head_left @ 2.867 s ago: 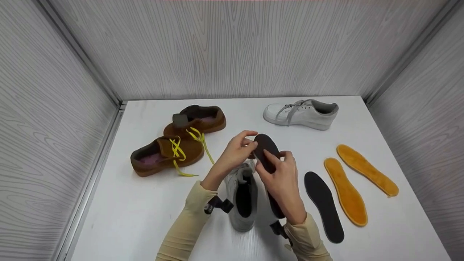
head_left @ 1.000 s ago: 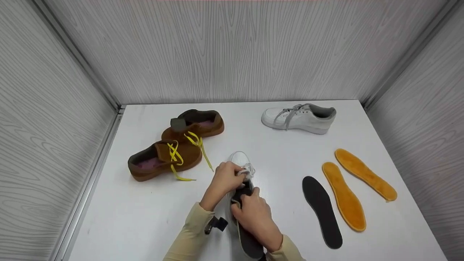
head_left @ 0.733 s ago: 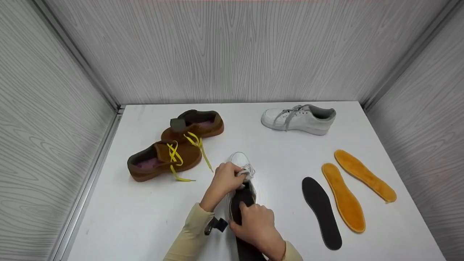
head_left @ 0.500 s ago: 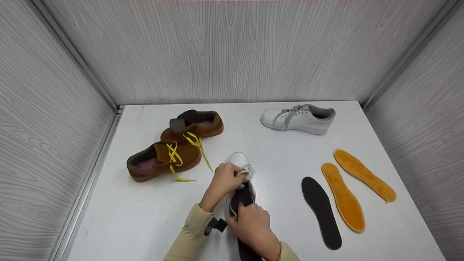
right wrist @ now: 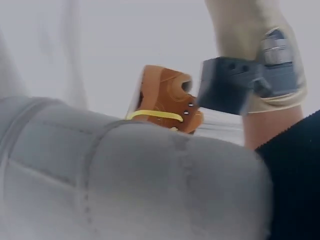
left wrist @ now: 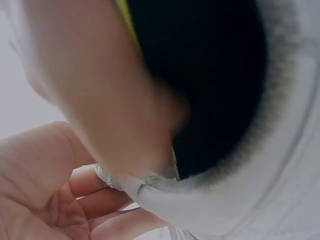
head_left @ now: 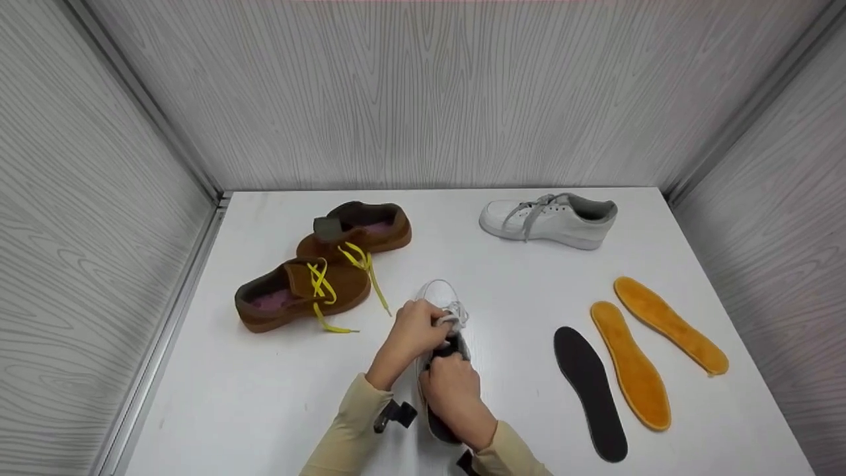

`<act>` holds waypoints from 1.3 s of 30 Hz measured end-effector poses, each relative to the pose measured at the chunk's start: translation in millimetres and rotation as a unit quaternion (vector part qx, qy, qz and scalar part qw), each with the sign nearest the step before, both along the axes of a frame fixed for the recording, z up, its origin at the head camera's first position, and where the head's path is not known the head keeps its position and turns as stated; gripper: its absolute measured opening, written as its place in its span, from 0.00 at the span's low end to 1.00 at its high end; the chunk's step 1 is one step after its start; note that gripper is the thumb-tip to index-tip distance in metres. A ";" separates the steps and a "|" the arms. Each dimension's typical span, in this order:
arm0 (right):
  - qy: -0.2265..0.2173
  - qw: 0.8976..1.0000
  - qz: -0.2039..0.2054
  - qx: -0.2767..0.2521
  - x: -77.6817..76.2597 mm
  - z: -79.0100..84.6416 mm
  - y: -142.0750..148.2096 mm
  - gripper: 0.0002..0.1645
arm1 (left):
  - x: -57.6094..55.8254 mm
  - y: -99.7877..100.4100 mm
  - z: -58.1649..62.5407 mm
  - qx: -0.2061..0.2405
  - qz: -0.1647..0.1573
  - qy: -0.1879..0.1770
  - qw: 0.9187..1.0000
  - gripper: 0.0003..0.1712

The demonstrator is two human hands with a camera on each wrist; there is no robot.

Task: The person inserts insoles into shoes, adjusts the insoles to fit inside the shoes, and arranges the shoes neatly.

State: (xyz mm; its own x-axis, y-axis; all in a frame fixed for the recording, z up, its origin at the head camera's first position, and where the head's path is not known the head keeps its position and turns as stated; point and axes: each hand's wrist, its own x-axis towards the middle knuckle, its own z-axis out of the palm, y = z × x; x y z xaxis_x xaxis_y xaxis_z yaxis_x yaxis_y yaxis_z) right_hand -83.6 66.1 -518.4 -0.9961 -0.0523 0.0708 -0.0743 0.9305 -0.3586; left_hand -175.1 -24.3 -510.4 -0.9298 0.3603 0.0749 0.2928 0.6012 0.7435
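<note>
A white sneaker (head_left: 437, 291) lies at the middle of the table with its toe pointing away. My left hand (head_left: 411, 330) holds the sneaker by its tongue and laces, fingers bent around them. A black insole (head_left: 441, 430) is partway inside the shoe, its rear end still showing at the heel. My right hand (head_left: 453, 390) grips this insole within the shoe opening and hides its middle. Blurred right fingers (left wrist: 100, 95) reach past the collar (left wrist: 250, 185) in the left wrist view. The sneaker's heel (right wrist: 135, 175) fills the lower right wrist view, beside the dark insole (right wrist: 295, 185).
Two brown shoes (head_left: 337, 284) with yellow laces stand to the left. Another white sneaker (head_left: 548, 221) sits at the back right. On the right lie a second black insole (head_left: 590, 393) and two orange insoles (head_left: 631, 367). Walls rise behind and at both sides.
Earlier both hands held the black insole above the sneaker. It has since entered the shoe and slid forward, my right hand moving toward the toe. My left hand has stayed at the tongue lately.
</note>
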 end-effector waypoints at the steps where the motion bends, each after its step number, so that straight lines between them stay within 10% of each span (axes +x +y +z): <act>1: -0.004 1.000 0.004 0.002 -0.2 0.9 -0.3 0.12 | 0.0 0.0 -0.5 0.001 -0.001 -0.002 1.000 0.15; 15: -0.134 0.986 0.082 0.058 15.8 33.1 8.8 0.20 | 2.4 -2.7 -1.0 0.015 0.006 -0.059 0.998 0.10; 39: 0.058 0.996 0.028 -0.065 -18.5 -26.7 3.5 0.07 | 2.8 -1.8 -2.3 0.005 -0.002 0.010 1.000 0.13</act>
